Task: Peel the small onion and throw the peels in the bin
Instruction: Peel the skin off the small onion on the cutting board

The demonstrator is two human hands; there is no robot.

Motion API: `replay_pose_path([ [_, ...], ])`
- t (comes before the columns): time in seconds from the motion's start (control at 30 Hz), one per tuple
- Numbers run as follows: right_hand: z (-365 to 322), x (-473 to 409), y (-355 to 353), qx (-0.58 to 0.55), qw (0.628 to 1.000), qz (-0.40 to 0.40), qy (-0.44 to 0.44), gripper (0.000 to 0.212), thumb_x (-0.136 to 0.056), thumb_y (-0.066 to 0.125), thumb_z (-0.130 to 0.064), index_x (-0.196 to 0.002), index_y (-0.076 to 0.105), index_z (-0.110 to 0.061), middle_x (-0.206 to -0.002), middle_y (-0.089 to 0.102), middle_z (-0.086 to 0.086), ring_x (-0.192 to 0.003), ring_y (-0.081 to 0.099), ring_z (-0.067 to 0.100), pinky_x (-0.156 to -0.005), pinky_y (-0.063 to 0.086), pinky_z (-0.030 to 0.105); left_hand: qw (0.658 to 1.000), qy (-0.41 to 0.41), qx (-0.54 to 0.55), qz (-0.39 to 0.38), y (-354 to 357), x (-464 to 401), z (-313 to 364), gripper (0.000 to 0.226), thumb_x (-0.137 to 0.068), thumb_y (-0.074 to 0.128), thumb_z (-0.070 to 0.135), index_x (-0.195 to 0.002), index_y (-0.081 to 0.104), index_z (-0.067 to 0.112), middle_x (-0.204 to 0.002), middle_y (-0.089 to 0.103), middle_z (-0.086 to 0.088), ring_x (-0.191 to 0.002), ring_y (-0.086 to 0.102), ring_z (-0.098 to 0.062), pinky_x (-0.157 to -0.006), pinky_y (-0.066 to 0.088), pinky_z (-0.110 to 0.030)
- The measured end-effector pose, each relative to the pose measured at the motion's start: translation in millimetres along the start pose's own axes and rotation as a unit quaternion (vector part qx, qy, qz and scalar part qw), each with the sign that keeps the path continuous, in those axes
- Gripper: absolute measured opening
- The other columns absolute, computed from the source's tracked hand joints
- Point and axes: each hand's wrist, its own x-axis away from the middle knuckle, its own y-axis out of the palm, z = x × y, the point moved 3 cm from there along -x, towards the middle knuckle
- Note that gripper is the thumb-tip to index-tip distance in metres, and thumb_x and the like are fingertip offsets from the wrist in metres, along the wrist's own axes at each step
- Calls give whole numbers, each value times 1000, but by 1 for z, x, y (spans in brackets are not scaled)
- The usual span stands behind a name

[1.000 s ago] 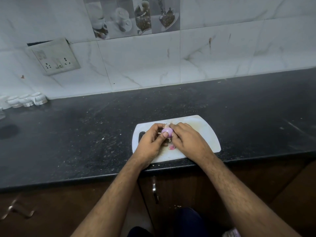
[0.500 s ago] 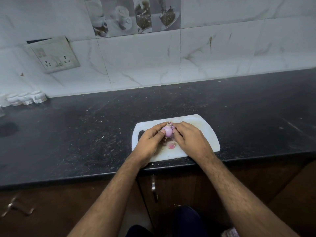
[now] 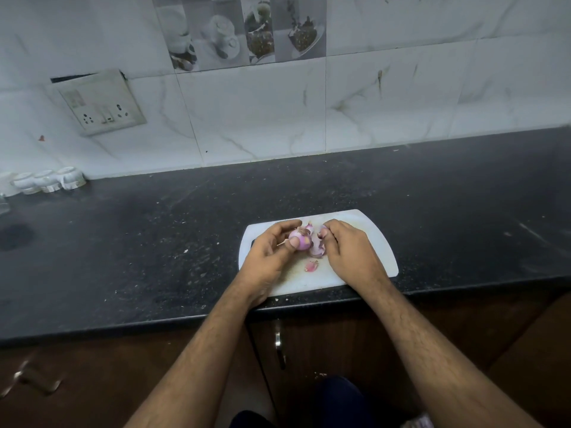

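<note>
Fingers (image 3: 285, 227) of the left hand (image 3: 268, 256) curl round the small onion (image 3: 300, 239), thumb pressed on its near side, just above the white cutting board (image 3: 375, 239). Right hand (image 3: 349, 251) pinches a strip of peel (image 3: 318, 247) beside the onion. A pink peel scrap (image 3: 311, 266) lies on the board between the wrists. No writing is readable anywhere. On the dark counter (image 3: 154, 242), small white cups (image 3: 49, 180) stand far left; a switch plate (image 3: 102, 103) hangs on the tiled wall.
</note>
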Motion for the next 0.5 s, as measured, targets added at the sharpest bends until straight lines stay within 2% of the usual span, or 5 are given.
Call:
replay_pose_path([
  [0.1, -2, -1, 2, 11, 999, -13, -28, 27, -106, 47, -28, -120, 67, -17, -107, 68, -4, -100, 59, 13, -88, 50, 31, 998, -23, 60, 8, 1, 0, 1, 26, -107, 54, 10, -131, 63, 3, -126, 75, -13, -119, 72, -28, -103, 58, -35],
  [0.2, -8, 0, 5, 31, 997, -38, -67, 36, -106, 45, -30, -136, 62, -17, -123, 63, -7, -115, 51, 13, -96, 46, 31, 997, -26, 72, 18, 2, 0, 1, 25, -109, 51, 11, -130, 63, 4, -128, 73, -17, -119, 72, -27, -102, 59, -33],
  [0.3, -10, 2, 2, 19, 997, -23, -74, 37, -107, 42, -31, -135, 62, -15, -123, 60, -7, -115, 51, 11, -93, 46, 29, 998, -23, 48, 24, 1, 0, 0, 28, -107, 57, 12, -134, 61, 8, -130, 73, -14, -124, 70, -24, -108, 54, -34],
  [0.4, -13, 5, -2, 3, 995, -5, -95, 34, -107, 44, -32, -129, 62, -15, -118, 61, -5, -108, 57, 10, -87, 48, 28, 1000, -15, 16, 22, 2, 2, 2, 41, -99, 68, 13, -138, 57, 13, -130, 72, -11, -120, 71, -18, -108, 53, -31],
  [0.5, -15, 7, -2, 3, 994, -18, -104, 37, -106, 45, -41, -129, 62, -17, -115, 63, -6, -103, 58, 9, -83, 51, 28, 999, -16, 36, 11, 2, 2, 2, 53, -89, 78, 17, -137, 56, 12, -132, 70, -16, -123, 70, -29, -110, 53, -43],
])
